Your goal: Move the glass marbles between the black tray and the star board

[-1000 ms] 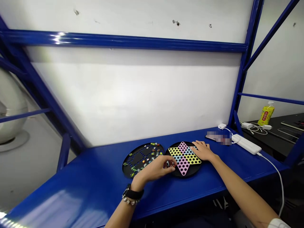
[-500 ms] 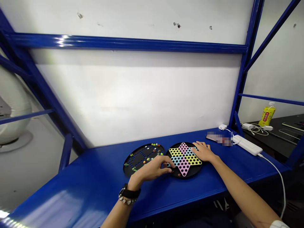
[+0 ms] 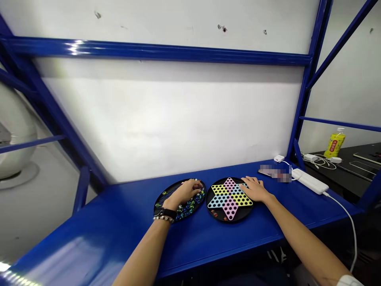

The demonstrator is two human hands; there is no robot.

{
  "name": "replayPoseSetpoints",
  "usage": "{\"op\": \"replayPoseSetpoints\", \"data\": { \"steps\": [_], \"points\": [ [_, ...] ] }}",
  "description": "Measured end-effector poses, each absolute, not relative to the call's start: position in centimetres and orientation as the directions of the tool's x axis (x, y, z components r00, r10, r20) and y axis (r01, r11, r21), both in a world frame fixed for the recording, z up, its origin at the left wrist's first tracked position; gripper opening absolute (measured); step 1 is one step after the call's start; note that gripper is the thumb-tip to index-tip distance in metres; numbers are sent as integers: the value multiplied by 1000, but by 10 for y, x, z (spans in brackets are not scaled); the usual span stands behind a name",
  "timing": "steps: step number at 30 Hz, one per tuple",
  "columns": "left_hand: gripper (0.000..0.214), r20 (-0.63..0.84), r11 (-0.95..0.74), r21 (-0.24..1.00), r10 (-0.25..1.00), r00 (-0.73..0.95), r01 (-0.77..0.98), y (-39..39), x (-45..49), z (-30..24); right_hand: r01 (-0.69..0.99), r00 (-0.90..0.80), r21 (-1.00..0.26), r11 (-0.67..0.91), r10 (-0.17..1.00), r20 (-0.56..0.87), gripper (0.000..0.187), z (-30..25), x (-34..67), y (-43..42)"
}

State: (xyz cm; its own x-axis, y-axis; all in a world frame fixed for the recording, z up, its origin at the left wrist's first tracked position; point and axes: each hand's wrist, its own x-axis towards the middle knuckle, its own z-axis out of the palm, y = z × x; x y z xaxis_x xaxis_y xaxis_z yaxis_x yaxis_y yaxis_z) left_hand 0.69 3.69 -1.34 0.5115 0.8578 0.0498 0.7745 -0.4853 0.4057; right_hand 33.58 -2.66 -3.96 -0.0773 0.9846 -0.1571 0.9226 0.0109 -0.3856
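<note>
My left hand reaches over a round black tray that holds many glass marbles, mostly blue and green on its near side. Its fingers curl together by the tray's back right rim; whatever is between them is hidden. To the right lies a Chinese checkers board, a star of pink, yellow and light blue with dark holes, set in a round black base. A few reddish marbles rest in the base's front left. My right hand lies with fingers spread over the board's right back edge.
Behind the blue table stands a white panel with a blue metal frame. A phone, a white adapter and a white power strip with its cable are on the right. A yellow bottle stands on a black desk.
My left hand has moved left and back, from the checkers board's front left to the marble tray. Blue marbles now show in the tray. My right hand stays on the board's edge.
</note>
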Motion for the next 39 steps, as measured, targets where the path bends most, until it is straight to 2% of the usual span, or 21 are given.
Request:
{"op": "replayPoseSetpoints", "data": {
  "steps": [7, 10, 14, 17, 21, 24, 29, 35, 39],
  "points": [
    [37, 108, -417, 534, 896, 430, 736, 12, 16, 8, 931, -87, -366, 16, 980, -179, 75, -40, 336, -26],
    [34, 64, -461, 599, 843, 534, 655, -6, 30, 19, 933, -87, -360, 18, 980, -178, 75, -41, 337, -26],
    [24, -75, -510, 658, 688, 722, 554, -30, 54, 22, 934, -89, -357, 22, 981, -174, 76, -40, 337, -26],
    [28, -121, -540, 622, 649, 751, 567, -38, 61, 20, 928, -89, -372, 21, 982, -166, 75, -40, 336, -26],
    [26, 10, -578, 523, 739, 673, 627, -21, 49, 21, 922, -93, -387, 23, 982, -164, 76, -41, 336, -25],
    [35, 102, -493, 378, 863, 494, 784, 9, 33, 16, 925, -91, -380, 21, 982, -167, 77, -42, 336, -25],
    [45, 40, -340, 164, 940, 338, 926, 50, 25, -8, 929, -95, -371, 20, 978, -184, 77, -40, 336, -26],
    [27, 77, -322, 180, 947, 313, 929, 56, 30, -14, 922, -96, -387, 26, 982, -162, 77, -39, 335, -26],
    [26, 201, -418, 319, 907, 370, 850, 26, 38, 5, 916, -95, -401, 25, 983, -154, 76, -39, 335, -27]
  ]
}}
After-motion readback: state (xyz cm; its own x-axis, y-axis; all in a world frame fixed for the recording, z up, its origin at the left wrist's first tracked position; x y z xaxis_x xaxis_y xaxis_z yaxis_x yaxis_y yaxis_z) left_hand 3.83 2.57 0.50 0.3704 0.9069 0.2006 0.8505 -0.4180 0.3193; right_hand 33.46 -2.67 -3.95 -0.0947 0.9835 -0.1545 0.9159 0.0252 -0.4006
